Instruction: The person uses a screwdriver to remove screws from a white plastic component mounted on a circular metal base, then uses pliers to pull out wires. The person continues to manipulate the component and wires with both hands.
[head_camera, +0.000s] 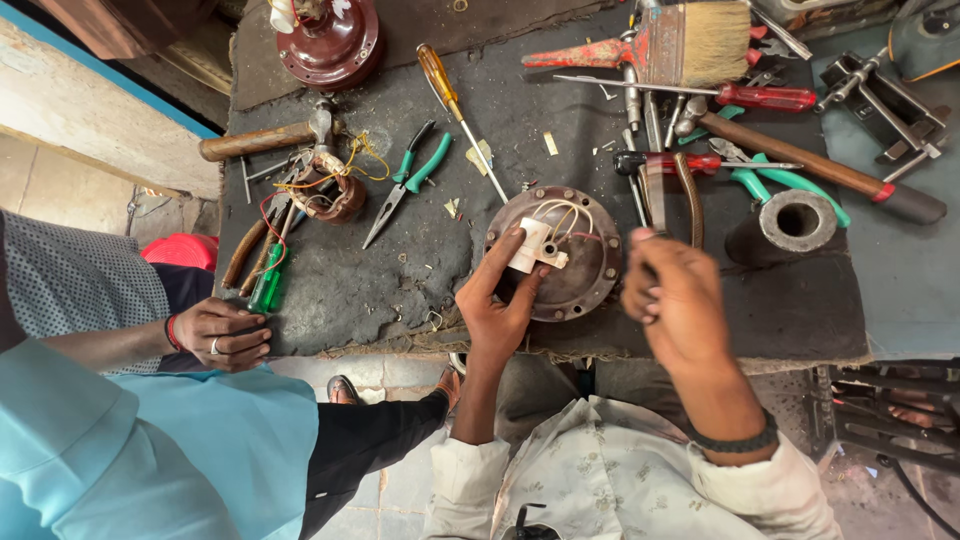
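Head cam looks straight down on a round brown motor cover (560, 262) lying flat near the bench's front edge, with a small white block (533, 247) and pale wires (562, 212) on top. Left hand (497, 300) pinches that white block between thumb and fingers. Right hand (672, 295) is curled just beside the cover's right side; can't tell what it's gripping, if anything. Looks mid-job: wiring exposed, nothing closed up. Around it: green-handled pliers (412, 178), yellow screwdriver (452, 105), a paintbrush (690, 40), and another person's hand (222, 333) resting on the bench edge.
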